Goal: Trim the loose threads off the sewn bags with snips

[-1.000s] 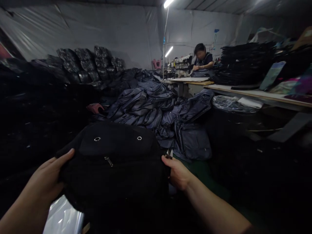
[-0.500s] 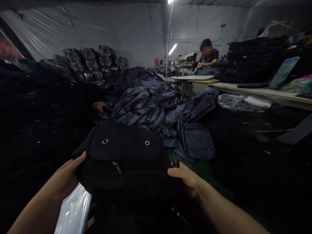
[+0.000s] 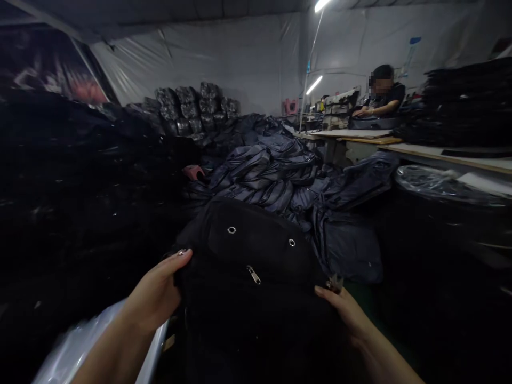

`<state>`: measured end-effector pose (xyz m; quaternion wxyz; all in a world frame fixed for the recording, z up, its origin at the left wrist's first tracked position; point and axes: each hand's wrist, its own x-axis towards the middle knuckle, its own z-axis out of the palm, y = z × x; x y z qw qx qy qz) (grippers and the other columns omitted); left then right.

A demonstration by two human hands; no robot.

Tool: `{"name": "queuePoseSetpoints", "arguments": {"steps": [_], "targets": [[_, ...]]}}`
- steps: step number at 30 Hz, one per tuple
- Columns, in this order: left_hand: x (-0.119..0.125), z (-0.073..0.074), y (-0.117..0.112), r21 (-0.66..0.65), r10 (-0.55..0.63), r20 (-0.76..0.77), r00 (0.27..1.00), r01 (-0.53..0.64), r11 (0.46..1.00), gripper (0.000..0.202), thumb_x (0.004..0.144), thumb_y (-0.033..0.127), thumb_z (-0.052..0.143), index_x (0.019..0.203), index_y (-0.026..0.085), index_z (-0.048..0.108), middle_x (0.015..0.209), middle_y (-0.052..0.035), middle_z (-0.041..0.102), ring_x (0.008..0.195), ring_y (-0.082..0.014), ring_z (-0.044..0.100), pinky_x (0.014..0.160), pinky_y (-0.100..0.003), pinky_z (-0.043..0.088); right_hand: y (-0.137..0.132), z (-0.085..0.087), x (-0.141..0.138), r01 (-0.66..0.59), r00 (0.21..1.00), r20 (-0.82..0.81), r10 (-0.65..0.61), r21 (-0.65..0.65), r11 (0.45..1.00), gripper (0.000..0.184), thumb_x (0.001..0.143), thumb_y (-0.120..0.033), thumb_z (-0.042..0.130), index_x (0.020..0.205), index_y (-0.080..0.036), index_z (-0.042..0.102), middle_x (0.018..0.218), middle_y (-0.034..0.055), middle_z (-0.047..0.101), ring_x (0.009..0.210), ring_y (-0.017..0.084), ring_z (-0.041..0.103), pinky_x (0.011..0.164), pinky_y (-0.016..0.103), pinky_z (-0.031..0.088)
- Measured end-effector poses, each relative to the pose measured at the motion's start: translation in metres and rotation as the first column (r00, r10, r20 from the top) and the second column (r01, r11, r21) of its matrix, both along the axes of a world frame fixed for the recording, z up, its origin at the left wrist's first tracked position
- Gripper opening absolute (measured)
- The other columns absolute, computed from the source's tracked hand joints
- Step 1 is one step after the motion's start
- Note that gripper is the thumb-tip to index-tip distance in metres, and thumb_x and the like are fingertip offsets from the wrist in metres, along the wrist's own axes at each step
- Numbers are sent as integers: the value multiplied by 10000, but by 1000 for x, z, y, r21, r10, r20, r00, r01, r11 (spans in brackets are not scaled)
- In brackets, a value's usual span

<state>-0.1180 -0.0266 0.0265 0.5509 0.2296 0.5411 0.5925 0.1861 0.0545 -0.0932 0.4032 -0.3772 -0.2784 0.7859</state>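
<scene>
A black fabric bag [image 3: 256, 266] with two metal eyelets and a silver zipper pull is held up in front of me. My left hand [image 3: 156, 296] grips its left edge, thumb on top and fingers wrapped behind. On the bag's right edge, my right hand [image 3: 346, 309] is closed, with a small metal tool sticking out above its fingers. A sheet of clear plastic [image 3: 80, 346] lies under my left forearm.
A heap of dark blue bags [image 3: 276, 176] fills the floor ahead, with wrapped black bundles [image 3: 192, 106] stacked behind. A person [image 3: 382, 98] sits at a sewing table [image 3: 352, 136] at the back right. Black stacks [image 3: 468, 101] top a long table on the right.
The view has swung left, so the bag and both hands now sit further right and lower in frame. Both hands keep their grip on the bag's edges.
</scene>
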Motion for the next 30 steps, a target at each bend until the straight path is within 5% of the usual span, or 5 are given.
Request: {"name": "queuePoseSetpoints", "arguments": {"steps": [10,18,22,27,30], "targets": [[14,1,-6,-2,9,-82,997,-9,1000,116,692,265,710,686,157,666,663,-27,639,614,-157,594,599,-269,513,-18,-32,23,-41,985,-166,55,83,996,321,639,-358,755,908,-191,702,841,89,709,744,238,662,745,358,499],[26,-10,-2,151,74,-520,851,7,988,206,714,386,689,795,199,661,740,-8,603,659,-129,536,597,-217,444,5,-55,71,121,804,484,-346,436,892,356,584,-492,727,728,-172,669,701,55,661,692,238,614,613,305,480],[58,-2,2,151,3,-600,800,111,982,262,747,464,621,748,202,637,685,-13,569,635,-145,509,559,-226,418,-3,-9,86,-11,708,577,-407,585,811,308,673,-435,706,858,-193,661,774,46,640,724,209,581,616,274,459],[121,-1,11,71,-271,-711,648,450,890,274,801,478,540,717,226,604,649,0,548,605,-144,483,533,-226,394,-29,73,54,-424,778,595,-202,734,530,452,707,-296,727,1128,-251,571,975,37,593,791,178,539,687,261,436],[146,-6,19,90,-313,-745,588,555,827,282,833,471,494,709,230,574,644,14,547,613,-137,491,558,-226,399,-28,88,40,-451,781,616,-104,671,589,383,652,-248,767,976,-215,567,833,-7,542,731,146,483,654,233,409]]}}
